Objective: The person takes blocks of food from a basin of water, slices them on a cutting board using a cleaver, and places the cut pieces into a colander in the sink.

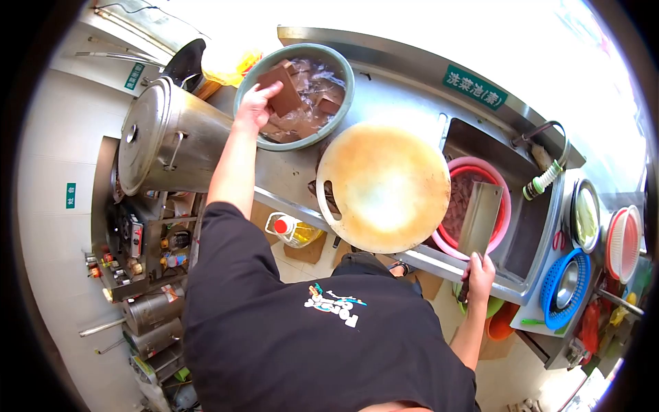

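My left hand (257,107) grips a flat brown block of what looks like blood curd (285,94), above a grey-green basin (349,89). More brown blocks (302,125) lie in water inside that basin. In my right hand (480,273) is a cleaver (478,218), held by its dark handle with the broad blade pointing away from me. Its blade overlaps the view of a red basin (509,207) filled with small brown cubes (458,208). Between my hands a round chopping board (384,185) with a slot handle lies bare on the steel counter.
A large lidded steel pot (199,141) stands left of the counter. On the right are a sink (473,141), a curved faucet (567,141), a blue basket (551,275) and red-and-white baskets (623,244). An oil jug (299,231) sits low below the counter edge.
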A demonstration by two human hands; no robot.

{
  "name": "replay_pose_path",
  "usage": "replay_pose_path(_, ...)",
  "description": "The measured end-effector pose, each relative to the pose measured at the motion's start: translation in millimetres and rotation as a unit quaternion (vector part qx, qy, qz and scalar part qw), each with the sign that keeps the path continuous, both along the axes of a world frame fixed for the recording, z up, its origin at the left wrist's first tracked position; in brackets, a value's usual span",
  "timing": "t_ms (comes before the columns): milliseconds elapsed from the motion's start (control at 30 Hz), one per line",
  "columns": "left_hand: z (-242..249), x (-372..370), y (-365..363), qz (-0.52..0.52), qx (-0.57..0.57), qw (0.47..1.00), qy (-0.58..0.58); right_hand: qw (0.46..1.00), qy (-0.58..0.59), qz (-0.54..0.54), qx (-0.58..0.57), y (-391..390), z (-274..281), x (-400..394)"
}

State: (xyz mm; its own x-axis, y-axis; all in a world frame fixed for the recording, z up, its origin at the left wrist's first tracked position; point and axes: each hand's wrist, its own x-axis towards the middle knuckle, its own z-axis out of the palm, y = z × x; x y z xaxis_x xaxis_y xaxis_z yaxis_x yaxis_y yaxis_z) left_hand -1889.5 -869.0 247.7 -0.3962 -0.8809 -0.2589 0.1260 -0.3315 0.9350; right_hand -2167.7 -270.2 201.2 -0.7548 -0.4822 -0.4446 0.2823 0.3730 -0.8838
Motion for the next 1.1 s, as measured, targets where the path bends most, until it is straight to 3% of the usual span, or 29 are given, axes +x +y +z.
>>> replay_pose_path(100,28,-21,40,-0.014,0.049,0.983,0.175,0.998,-0.034,-0.005,-0.049,-21,16,4)
replay_pose_path(167,36,-47,87,-0.027,0.086,0.975,0.202,0.996,0.002,0.037,-0.080,-34,20,4)
replay_pose_path(233,19,-70,132,-0.080,0.158,0.968,0.176,0.995,-0.022,0.066,-0.077,-57,33,11)
replay_pose_path(367,-55,-124,230,-0.108,0.224,0.968,0.008,0.989,0.027,0.147,0.000,-78,13,21)
replay_pose_path(433,-63,-142,270,-0.142,0.193,0.966,-0.095,0.977,0.132,0.164,0.031,-77,-12,30)
replay_pose_path(533,-112,-161,302,-0.214,0.044,0.971,-0.100,0.966,0.198,0.164,0.029,-80,-21,41)
replay_pose_path(567,-125,-166,310,-0.229,-0.001,0.969,-0.096,0.964,0.201,0.167,0.045,-81,-24,43)
replay_pose_path(633,-94,-175,325,-0.244,0.076,0.949,-0.185,0.955,0.238,0.172,0.037,-83,-21,46)
replay_pose_path(1100,-132,-167,335,-0.197,0.088,0.975,-0.049,0.947,0.270,0.174,0.001,-66,10,54)
